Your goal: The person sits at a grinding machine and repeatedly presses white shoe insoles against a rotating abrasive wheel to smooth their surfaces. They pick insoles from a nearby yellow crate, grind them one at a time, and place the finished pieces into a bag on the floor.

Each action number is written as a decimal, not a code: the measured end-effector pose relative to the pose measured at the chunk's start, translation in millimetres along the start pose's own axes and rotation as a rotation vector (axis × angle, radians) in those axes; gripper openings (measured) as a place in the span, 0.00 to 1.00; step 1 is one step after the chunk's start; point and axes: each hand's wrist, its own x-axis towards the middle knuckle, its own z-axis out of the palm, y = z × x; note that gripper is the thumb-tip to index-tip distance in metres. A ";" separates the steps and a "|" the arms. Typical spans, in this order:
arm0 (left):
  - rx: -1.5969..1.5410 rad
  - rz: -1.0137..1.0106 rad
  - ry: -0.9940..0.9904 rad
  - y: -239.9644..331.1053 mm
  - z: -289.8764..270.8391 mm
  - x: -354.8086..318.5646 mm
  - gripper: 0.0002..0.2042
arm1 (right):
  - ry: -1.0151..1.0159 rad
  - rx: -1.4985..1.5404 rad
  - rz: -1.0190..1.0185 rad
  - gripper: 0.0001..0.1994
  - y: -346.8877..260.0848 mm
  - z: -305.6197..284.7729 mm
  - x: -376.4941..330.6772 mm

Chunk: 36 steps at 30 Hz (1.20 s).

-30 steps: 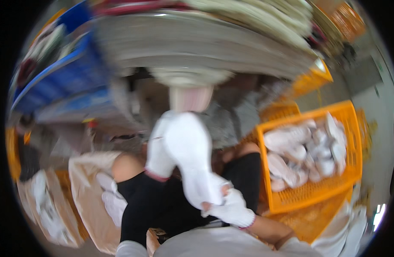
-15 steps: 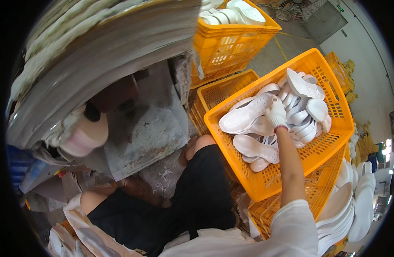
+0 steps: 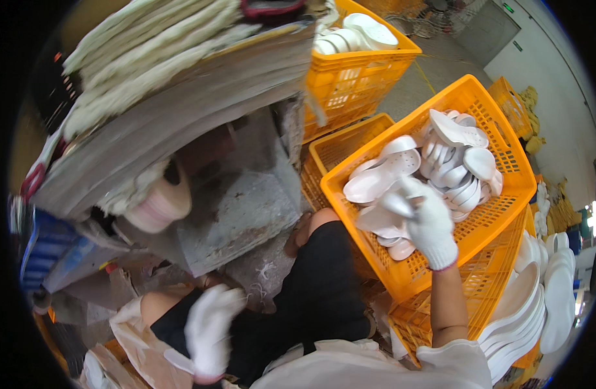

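Note:
My right hand, in a white knit glove, is above the near side of a yellow plastic crate. Its fingers are closed on a white clog-like shoe, which is blurred and partly covered by the glove. Heaped in the crate are more white shoes, some with small holes in their uppers and bands at the heel. My left hand, also in a white glove, hangs over my dark shorts at the lower left. Motion smears its fingers, so whether they hold anything is not visible.
A worktable with piled whitish cloth on its edge stands at the upper left, a spool of thread beneath it. Another yellow crate of white shoes is at the back. White soles are stacked at the right.
My right hand has come up from the heap toward me with a white shoe. My left hand has entered the view at the lower left.

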 end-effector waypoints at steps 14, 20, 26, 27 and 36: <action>-0.862 -0.015 -0.208 -17.9 50.7 171.6 0.17 | -0.028 1.136 0.234 0.47 -208.6 48.9 -99.0; -0.590 -0.024 -0.201 -63.6 13.2 291.0 0.18 | 0.058 1.294 0.285 0.42 -231.9 115.6 45.9; 1.342 -0.036 -0.153 -72.7 -55.7 306.6 0.36 | 0.007 0.740 0.349 0.35 -240.1 136.8 119.3; 1.418 -0.094 -0.165 -62.6 -53.1 292.9 0.35 | -0.036 0.731 0.399 0.33 -237.5 139.8 124.6; 0.086 -0.010 -0.182 -9.9 7.8 174.8 0.21 | -0.171 0.891 0.416 0.27 -214.9 201.2 156.6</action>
